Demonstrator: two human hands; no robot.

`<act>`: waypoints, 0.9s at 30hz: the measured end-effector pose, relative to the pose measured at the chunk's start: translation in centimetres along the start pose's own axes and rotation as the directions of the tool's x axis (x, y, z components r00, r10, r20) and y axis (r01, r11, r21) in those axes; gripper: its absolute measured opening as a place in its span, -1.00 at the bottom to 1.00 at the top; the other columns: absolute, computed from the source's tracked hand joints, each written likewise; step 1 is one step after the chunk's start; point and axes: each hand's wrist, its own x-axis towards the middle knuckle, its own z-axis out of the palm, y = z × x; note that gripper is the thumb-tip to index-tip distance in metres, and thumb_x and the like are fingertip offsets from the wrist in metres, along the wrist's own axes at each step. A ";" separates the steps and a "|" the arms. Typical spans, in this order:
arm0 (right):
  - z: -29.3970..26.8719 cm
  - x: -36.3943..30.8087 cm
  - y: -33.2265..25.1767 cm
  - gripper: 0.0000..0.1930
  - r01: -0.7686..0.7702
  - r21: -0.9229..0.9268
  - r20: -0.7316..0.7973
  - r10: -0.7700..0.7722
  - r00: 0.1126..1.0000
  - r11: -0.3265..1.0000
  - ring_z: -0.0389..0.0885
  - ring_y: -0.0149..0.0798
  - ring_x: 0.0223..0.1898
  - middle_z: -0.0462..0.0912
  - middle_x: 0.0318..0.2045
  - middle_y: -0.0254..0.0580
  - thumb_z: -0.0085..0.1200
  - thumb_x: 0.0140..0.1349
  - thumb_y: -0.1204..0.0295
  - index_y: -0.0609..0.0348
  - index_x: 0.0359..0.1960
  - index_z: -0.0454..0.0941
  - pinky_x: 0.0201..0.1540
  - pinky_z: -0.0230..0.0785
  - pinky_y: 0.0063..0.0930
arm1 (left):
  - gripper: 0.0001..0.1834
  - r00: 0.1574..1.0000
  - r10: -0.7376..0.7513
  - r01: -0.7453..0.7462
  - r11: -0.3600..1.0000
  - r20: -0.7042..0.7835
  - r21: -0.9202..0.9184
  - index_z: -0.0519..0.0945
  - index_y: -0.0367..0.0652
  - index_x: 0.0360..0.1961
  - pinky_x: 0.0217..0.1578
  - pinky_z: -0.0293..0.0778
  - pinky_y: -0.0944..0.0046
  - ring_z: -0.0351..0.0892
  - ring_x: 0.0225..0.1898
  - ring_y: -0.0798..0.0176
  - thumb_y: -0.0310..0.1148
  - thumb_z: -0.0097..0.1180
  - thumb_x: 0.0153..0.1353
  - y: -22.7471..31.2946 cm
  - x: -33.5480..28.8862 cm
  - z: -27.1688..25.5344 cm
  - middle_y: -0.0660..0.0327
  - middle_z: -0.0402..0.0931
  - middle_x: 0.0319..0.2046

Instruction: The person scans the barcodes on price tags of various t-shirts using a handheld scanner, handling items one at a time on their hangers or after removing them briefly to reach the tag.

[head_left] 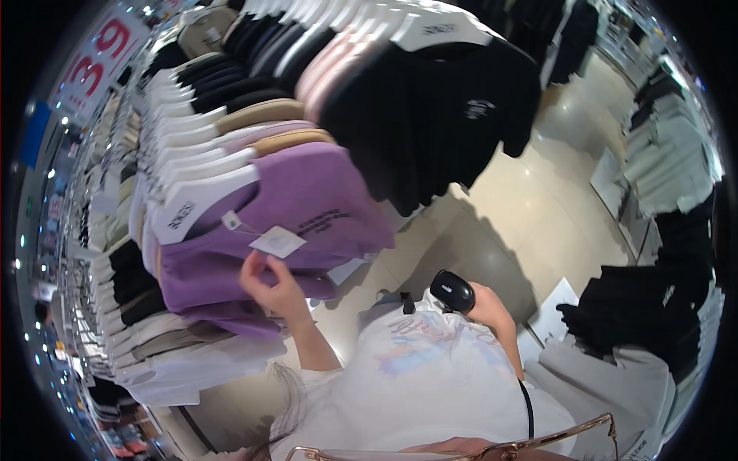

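Note:
A purple T-shirt (319,180) with small dark print on its chest hangs from a white hanger (204,201) at the front of the rack on my left. Against it lies a white hang tag (279,242), tied by a thin string to the shirt's neck. My left hand (273,286) pinches the lower left edge of this tag between thumb and finger. In front of my body, my right hand (490,306) is closed round a smooth, black, rounded handheld device (452,291). Its fingers are partly hidden behind the device.
A black T-shirt (430,115) hangs just beyond the purple one, with several more garments behind. On the right stand more racks with black shirts (634,307) and pale green shirts (667,157). Light floor tiles (503,200) run between them. A large sign (100,61) hangs at far left.

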 end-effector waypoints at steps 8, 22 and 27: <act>-5.4 -7.7 7.2 -0.69 -0.202 -0.002 -0.188 0.198 0.962 0.979 0.51 0.05 -0.24 0.56 -0.32 -0.03 0.12 -0.14 0.40 0.16 -0.27 0.51 -0.20 0.36 -0.27 | -0.74 0.882 0.380 -0.306 0.911 0.278 -0.277 0.51 -0.23 -0.26 -0.31 0.34 0.39 0.38 -0.42 0.34 -0.65 0.10 -0.05 9.7 -1.4 9.3 0.21 0.47 -0.37; -9.3 -1.1 10.4 -0.65 -0.310 0.161 -0.269 0.343 0.900 0.937 0.51 0.06 -0.21 0.56 -0.31 -0.02 0.13 -0.14 0.37 0.14 -0.24 0.51 -0.17 0.36 -0.26 | -0.56 0.840 0.488 -0.523 0.845 0.235 0.113 0.43 -0.12 -0.05 -0.15 0.36 0.20 0.44 -0.13 0.07 -0.30 0.21 0.01 13.6 6.7 25.2 0.11 0.48 -0.19; -13.7 7.6 13.0 -0.69 -0.095 0.045 -0.044 0.097 0.994 0.994 0.50 0.07 -0.23 0.55 -0.33 0.01 0.12 -0.14 0.40 0.20 -0.28 0.50 -0.21 0.36 -0.23 | -0.64 0.850 0.465 -0.521 0.814 0.247 0.259 0.44 -0.03 -0.10 -0.36 0.45 0.18 0.55 -0.29 0.03 -0.29 0.16 0.04 13.1 7.5 25.5 0.17 0.54 -0.22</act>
